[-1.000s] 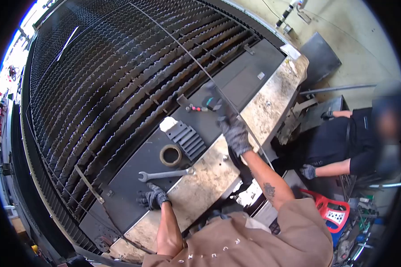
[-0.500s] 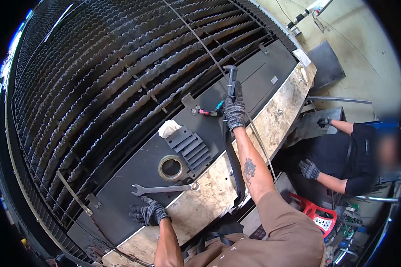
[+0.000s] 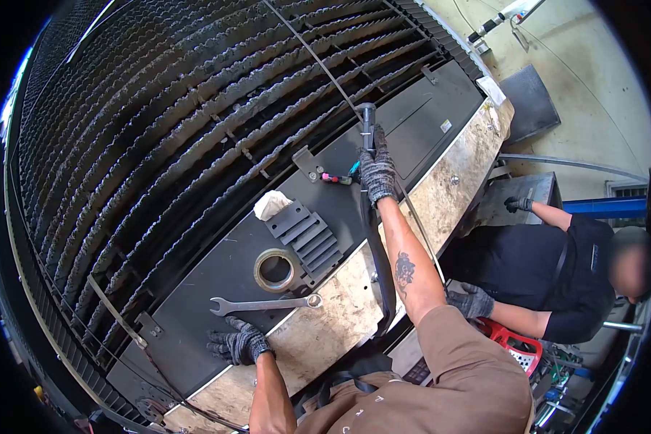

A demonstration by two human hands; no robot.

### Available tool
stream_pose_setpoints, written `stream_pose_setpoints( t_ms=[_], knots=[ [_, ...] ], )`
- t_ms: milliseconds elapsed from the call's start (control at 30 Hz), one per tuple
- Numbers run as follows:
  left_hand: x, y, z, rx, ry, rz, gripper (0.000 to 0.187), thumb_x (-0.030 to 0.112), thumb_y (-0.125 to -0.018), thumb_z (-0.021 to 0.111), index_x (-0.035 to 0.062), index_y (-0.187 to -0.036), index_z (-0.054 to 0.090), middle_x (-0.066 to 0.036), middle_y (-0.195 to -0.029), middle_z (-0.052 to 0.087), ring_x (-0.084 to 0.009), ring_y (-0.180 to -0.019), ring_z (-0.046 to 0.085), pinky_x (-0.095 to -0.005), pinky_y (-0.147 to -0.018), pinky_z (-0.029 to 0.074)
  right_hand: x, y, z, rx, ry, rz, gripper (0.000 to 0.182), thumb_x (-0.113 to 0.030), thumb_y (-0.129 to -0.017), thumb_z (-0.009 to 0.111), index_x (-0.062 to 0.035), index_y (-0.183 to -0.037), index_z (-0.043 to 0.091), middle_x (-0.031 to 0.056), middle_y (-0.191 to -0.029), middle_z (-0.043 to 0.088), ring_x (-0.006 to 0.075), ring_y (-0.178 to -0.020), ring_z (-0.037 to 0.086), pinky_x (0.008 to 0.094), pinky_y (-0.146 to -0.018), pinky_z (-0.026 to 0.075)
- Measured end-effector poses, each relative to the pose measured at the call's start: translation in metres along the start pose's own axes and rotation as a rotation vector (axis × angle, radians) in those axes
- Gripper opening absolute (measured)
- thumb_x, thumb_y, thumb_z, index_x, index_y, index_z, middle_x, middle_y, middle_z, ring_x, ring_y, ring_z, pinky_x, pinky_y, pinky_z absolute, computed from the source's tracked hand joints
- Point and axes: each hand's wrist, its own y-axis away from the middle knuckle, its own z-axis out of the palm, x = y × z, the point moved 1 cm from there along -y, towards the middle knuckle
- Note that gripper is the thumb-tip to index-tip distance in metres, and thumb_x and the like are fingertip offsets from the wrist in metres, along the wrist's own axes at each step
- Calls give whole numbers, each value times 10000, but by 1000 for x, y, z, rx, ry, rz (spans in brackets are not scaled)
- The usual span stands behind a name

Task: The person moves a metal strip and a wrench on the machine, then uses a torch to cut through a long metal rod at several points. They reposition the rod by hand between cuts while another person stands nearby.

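- My R hand (image 3: 377,175), upper ctr: narrow grip round black handheld tool (image 3: 369,132), aloft.
- My L hand (image 3: 241,343), lower L of ctr: empty, fingers spread, just below wrench (image 3: 266,304).
- So far, tool's in hand; wrench, ring (image 3: 258,271), ribbed block (image 3: 313,242) lie unheld.
- Vs prev: tool slightly further L; co-worker's hand (image 3: 473,302) nearer my R elbow.

A pale cream floor (image 3: 579,79) fills the upper right; a long bright blue metal beam (image 3: 606,208) crosses the right edge.
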Motion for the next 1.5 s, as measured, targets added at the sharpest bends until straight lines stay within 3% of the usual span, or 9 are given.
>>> stream_pose_setpoints(
  t_ms=[167,233,400,500,600,800,1100,1333,1500],
  knots=[
    [0,-1,1,19,15,0,813,648,-1009,437,42,-1551,424,-303,-1567,410,-444,-1459,389,-533,-1212,308,7,-2,5,-49,-23,103,734,-66,-967,624,-228,-1628,347,122,-1331,660,195,-969,667,347,-890,548],
    [0,0,-1,22,17,2,811,647,-1009,438,43,-1550,425,-303,-1565,413,-447,-1458,389,-536,-1211,308,10,-5,7,-1,85,-2,762,-231,-953,688,-311,-1619,329,209,-1229,703,381,-969,733,475,-891,555],
    [1,1,-3,25,20,14,807,645,-1009,441,43,-1547,428,-304,-1565,412,-458,-1459,385,-546,-1210,304,5,-8,7,13,204,-44,775,-276,-951,682,-312,-1627,303,237,-1233,691,425,-1001,714,501,-899,552],
    [1,2,-5,13,50,8,808,647,-1009,438,44,-1548,428,-305,-1568,408,-464,-1461,380,-549,-1210,304,-3,-7,5,-6,226,10,770,-275,-950,682,-308,-1624,312,253,-1199,697,430,-1004,713,505,-894,552],
    [-3,2,4,114,56,32,785,620,-991,511,31,-1508,474,-312,-1518,458,-465,-1413,439,-566,-1165,364,-22,-2,-3,-59,262,95,780,-159,-948,671,-243,-1634,310,161,-1502,560,337,-1189,670,400,-1026,508],
    [-4,0,9,122,38,28,773,619,-993,510,45,-1511,477,-306,-1522,458,-465,-1410,442,-563,-1162,366,9,-16,6,-11,166,96,791,-161,-948,679,-260,-1640,309,162,-1131,711,217,-759,684,394,-734,571],
    [0,4,-1,79,25,18,795,643,-999,474,55,-1534,454,-302,-1536,447,-461,-1421,432,-550,-1169,360,11,-19,3,1,-69,134,764,-111,-953,667,-244,-1631,340,87,-1019,699,131,-690,614,353,-632,542],
    [-1,3,1,107,7,29,781,645,-1004,465,48,-1507,494,-302,-1526,460,-452,-1409,455,-550,-1154,381,6,-25,-7,-3,-218,201,782,-95,-924,681,-236,-1623,361,93,-1068,716,144,-744,637,346,-683,552],
    [0,5,-2,123,24,40,778,644,-1001,473,42,-1492,509,-306,-1509,477,-462,-1391,471,-555,-1142,393,-2,-17,1,-4,167,163,768,-142,-931,635,-255,-1628,332,198,-1176,707,311,-879,705,436,-844,564]
  ],
)
